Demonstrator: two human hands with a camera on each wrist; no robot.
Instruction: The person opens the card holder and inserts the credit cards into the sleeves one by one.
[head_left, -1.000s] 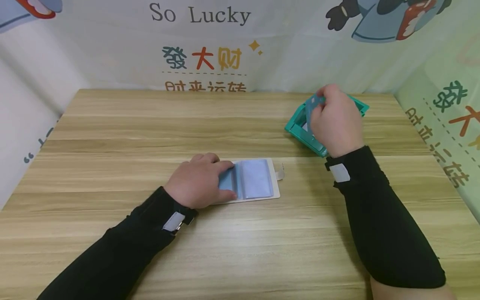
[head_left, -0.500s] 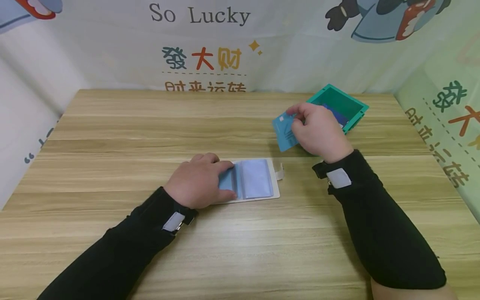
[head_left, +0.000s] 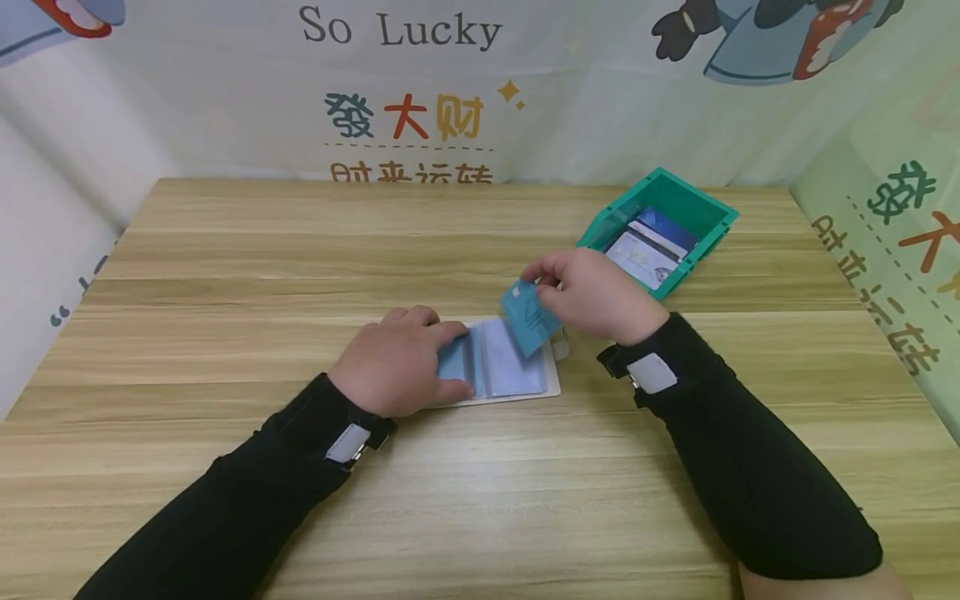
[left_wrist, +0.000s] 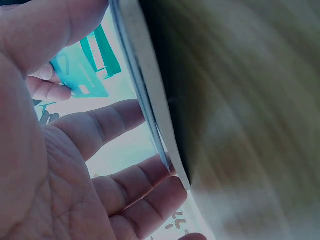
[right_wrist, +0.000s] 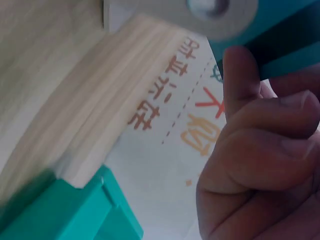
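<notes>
On the table lies an opened card holder (head_left: 513, 367) with clear sleeves, pale covers and a snap tab at its right end. My left hand (head_left: 393, 362) rests across its left half, thumb and fingers spread, with a light blue page showing between them. In the left wrist view the fingertips (left_wrist: 167, 195) touch the holder's edge. My right hand (head_left: 603, 296) pinches a blue bank card (head_left: 531, 323) between thumb and fingers. Tilted, the card overlaps the upper right corner of the right sleeve. The right wrist view shows a dark stripe on the card and the tab's metal snap (right_wrist: 209, 6).
A green plastic bin (head_left: 697, 208) stands at the back right, just beyond my right hand. Several cards (head_left: 641, 260), white and dark blue, lie in it. A printed cloth (head_left: 240, 100) hangs behind the wooden table (head_left: 300, 258).
My right hand has lifted the blue bank card out of the green bin and carried it left and toward me, over the card holder. My left hand has stayed in place.
</notes>
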